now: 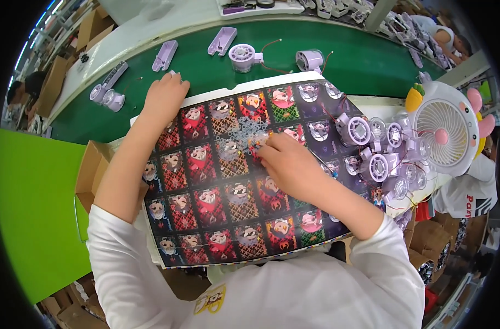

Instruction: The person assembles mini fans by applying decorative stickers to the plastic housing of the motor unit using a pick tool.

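My left hand (167, 94) reaches over the far left edge of a dark printed sheet (222, 189) covered in rows of cartoon pictures. Its fingers are bent down at the green belt, and a bit of lilac plastic shows at their tips; what they grip is mostly hidden. On the sheet lies a loose pile of small greyish, ring-like pieces (245, 131). My right hand (285, 162) is at the pile's right side, fingers closed together with the tips down among the pieces. Anything pinched there is too small to make out.
Lilac fan heads with wires (357, 131) crowd the sheet's right side, by a white desk fan (444, 129). Along the green belt (200, 68) lie lilac casings (222, 41) and fan units (243, 56). A cardboard box (91, 167) stands left. Other people sit farther off.
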`<action>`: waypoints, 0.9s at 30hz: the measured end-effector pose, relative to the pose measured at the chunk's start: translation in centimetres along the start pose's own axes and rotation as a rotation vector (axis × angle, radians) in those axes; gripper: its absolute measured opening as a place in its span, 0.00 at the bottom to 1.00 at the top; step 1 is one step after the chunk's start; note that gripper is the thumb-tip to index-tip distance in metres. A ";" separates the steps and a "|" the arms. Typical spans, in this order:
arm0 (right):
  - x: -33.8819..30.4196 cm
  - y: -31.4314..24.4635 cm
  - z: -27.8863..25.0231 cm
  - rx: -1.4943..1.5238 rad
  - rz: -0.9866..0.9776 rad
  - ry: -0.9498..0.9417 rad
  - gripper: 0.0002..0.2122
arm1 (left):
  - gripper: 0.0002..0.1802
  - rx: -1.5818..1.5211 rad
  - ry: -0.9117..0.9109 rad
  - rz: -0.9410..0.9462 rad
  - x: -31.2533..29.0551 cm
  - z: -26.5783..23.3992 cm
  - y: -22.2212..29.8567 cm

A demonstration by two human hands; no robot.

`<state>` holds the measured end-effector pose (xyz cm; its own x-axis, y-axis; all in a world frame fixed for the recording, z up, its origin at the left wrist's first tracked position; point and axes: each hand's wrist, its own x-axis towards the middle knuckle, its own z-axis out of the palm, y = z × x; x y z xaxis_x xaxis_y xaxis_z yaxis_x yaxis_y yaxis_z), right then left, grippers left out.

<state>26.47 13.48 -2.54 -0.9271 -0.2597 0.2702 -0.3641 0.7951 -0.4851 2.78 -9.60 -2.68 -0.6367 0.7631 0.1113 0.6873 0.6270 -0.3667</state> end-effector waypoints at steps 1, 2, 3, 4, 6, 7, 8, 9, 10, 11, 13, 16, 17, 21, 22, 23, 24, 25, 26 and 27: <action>0.9 0.0 1.1 -0.030 -0.048 -0.004 0.08 | 0.11 -0.035 0.043 0.005 -0.5 0.7 -0.6; 1.5 0.1 2.0 -0.063 -0.094 -0.007 0.08 | 0.11 -0.071 0.088 0.013 -0.9 1.3 -1.2; 1.8 0.3 2.7 -0.064 -0.097 -0.005 0.08 | 0.11 -0.069 0.090 0.012 -1.1 1.6 -1.5; 2.1 0.5 3.4 -0.129 -0.099 -0.018 0.07 | 0.10 -0.156 0.093 -0.086 -1.2 2.0 -1.9; 2.3 0.5 4.3 -0.198 -0.102 -0.030 0.07 | 0.10 -0.244 0.102 -0.186 -1.0 1.8 -2.7; 2.4 0.5 4.6 -0.246 -0.117 -0.014 0.06 | 0.09 -0.646 0.008 -0.524 -0.6 1.3 -3.2; 2.5 0.4 4.8 -0.293 -0.134 0.002 0.05 | 0.08 -1.048 -0.092 -0.863 -0.7 0.7 -3.8; 2.3 0.5 4.7 -0.299 -0.131 0.004 0.05 | 0.08 -1.537 0.011 -0.970 -0.9 0.4 -4.5; 2.3 0.4 4.7 -0.311 -0.159 0.015 0.06 | 0.09 -1.787 0.043 -0.947 -1.8 -0.2 -6.0; 2.4 0.1 4.7 -0.321 -0.189 0.026 0.06 | 0.09 -2.036 0.078 -0.913 -2.7 -0.7 -7.3; 2.0 0.3 3.8 -0.211 -0.171 0.115 0.06 | 0.11 -2.269 0.187 -0.678 -3.5 -3.5 -6.0; 1.4 -0.7 2.2 0.130 -0.066 0.215 0.06 | 0.15 -2.378 0.369 -0.602 -6.5 -8.9 -0.7; 0.8 -1.3 1.0 0.341 0.034 0.233 0.05 | 0.15 -2.431 0.385 -0.457 -7.5 -9.5 1.3; -1.8 -2.7 -0.4 0.940 0.317 0.149 0.06 | 0.19 -2.641 0.336 -0.503 -11.7 -12.5 11.5; -2.4 -3.1 -1.1 0.942 0.389 0.079 0.06 | 0.18 -2.656 0.321 -0.463 -12.9 -12.0 13.8; -2.9 -3.3 -1.3 0.942 0.396 0.076 0.06 | 0.19 -2.665 0.254 -0.557 -13.2 -12.7 15.8; -3.2 -3.6 -1.4 0.989 0.419 0.093 0.07 | 0.18 -2.678 0.260 -0.592 -13.8 -13.0 17.3; -3.7 -3.7 -1.5 1.032 0.447 0.115 0.09 | 0.17 -2.657 0.262 -0.620 -14.0 -13.0 18.6; -4.3 -3.5 -1.4 1.013 0.472 0.125 0.10 | 0.16 -2.636 0.264 -0.648 -14.1 -12.9 19.6; -4.8 -3.0 -1.3 1.010 0.480 0.124 0.10 | 0.12 -2.570 0.279 -0.603 -14.0 -12.8 20.5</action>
<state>32.17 13.05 -1.28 -0.9959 0.0549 -0.0722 0.0709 -0.0251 -0.9972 30.27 -5.39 0.04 -0.8940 0.4288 -0.1300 -0.3646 -0.5278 0.7671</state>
